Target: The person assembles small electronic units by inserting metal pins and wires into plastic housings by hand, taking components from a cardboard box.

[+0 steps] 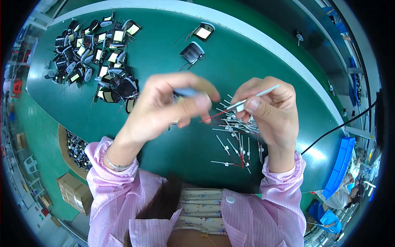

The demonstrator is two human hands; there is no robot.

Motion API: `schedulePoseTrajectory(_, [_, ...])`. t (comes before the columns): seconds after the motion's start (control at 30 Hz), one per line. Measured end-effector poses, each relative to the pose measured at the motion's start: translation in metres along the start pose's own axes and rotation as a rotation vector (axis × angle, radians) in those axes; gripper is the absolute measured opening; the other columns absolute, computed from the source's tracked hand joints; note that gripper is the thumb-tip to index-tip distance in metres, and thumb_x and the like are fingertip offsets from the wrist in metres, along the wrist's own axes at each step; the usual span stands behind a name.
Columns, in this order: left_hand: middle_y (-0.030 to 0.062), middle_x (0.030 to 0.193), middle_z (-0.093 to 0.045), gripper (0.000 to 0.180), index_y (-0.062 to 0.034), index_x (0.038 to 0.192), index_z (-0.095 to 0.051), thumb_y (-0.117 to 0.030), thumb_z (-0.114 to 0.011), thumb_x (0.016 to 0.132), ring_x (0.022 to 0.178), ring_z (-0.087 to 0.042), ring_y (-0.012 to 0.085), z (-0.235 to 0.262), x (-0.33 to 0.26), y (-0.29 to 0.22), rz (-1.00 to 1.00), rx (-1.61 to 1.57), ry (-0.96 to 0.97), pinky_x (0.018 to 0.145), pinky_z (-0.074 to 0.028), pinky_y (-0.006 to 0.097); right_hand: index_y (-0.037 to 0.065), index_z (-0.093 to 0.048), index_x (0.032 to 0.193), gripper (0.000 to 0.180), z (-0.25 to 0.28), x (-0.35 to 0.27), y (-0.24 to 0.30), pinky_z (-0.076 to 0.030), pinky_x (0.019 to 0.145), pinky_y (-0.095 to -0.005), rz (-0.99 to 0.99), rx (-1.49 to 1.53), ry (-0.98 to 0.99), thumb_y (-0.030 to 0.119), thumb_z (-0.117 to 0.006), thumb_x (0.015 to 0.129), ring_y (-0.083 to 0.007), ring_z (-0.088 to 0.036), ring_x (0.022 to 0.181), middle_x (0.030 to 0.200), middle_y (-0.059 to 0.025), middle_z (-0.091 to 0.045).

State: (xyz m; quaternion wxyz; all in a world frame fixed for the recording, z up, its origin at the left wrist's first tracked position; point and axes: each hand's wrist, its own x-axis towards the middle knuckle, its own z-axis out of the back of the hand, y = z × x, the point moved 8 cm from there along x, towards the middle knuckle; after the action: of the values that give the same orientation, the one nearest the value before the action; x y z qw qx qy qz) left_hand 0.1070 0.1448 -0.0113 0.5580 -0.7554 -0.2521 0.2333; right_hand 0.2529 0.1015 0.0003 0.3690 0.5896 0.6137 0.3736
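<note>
Pink striped sleeves (123, 197) sit lowest in view, your forearms coming up over the green tabletop (255, 66). Your left hand (164, 107) has its fingers pinched together on a small blue-grey part (187, 92), blurred, can't tell what it is. Your right hand (269, 109) has fingers clamped on a thin white sleeved pin (255, 96), w/ a red wire (212, 117) running toward the left hand. Below the hands: loose pile of similar white pins (236, 136). Far left: heap of black coil parts (94, 57); two more lie apart, top center (197, 41).
</note>
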Motion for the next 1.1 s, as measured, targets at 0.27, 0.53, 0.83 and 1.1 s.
schedulePoseTrajectory(0.27, [0.015,0.091,-0.061,0.004,0.0057,0.08,-0.066,0.005,-0.067,0.076,0.079,-0.058,0.0166,-0.012,-0.009,-0.009,-0.123,0.326,-0.057,0.068,-0.044,0.028,-0.008,-0.066,0.085,0.01,-0.014,-0.009,0.007,-0.054,0.066,-0.0242,0.121,-0.192,-0.004,-0.013,-0.068,0.077,-0.0166,-0.066,0.079,0.087,-0.0154,-0.067])
schedulePoseTrajectory(0.53, [0.0134,0.085,-0.063,0.007,0.0057,0.079,-0.068,0.005,-0.066,0.073,0.069,-0.059,0.0167,-0.017,-0.015,-0.025,-0.276,0.436,-0.027,0.062,-0.046,0.027,-0.006,-0.066,0.087,0.011,-0.017,-0.009,0.006,-0.054,0.065,-0.0255,0.001,-0.116,0.048,-0.011,-0.069,0.078,-0.016,-0.064,0.074,0.086,-0.0158,-0.067])
schedulePoseTrajectory(0.83, [0.0141,0.081,-0.063,0.008,0.0043,0.075,-0.067,0.005,-0.065,0.068,0.065,-0.058,0.0155,-0.007,-0.02,-0.029,-0.383,0.377,-0.128,0.055,-0.044,0.026,-0.005,-0.066,0.091,0.017,-0.028,-0.007,0.0,-0.053,0.066,-0.0255,-0.109,-0.085,-0.009,-0.011,-0.07,0.075,-0.0158,-0.063,0.077,0.09,-0.0121,-0.065])
schedulePoseTrajectory(1.1, [0.0148,0.083,-0.064,0.006,0.0049,0.075,-0.068,0.005,-0.063,0.071,0.065,-0.058,0.0148,-0.011,-0.023,-0.031,-0.412,0.421,-0.113,0.054,-0.044,0.025,-0.002,-0.069,0.084,0.013,-0.041,-0.009,0.013,-0.045,0.061,-0.0242,0.182,-0.549,0.11,-0.009,-0.072,0.073,-0.0145,-0.061,0.073,0.083,-0.0098,-0.065])
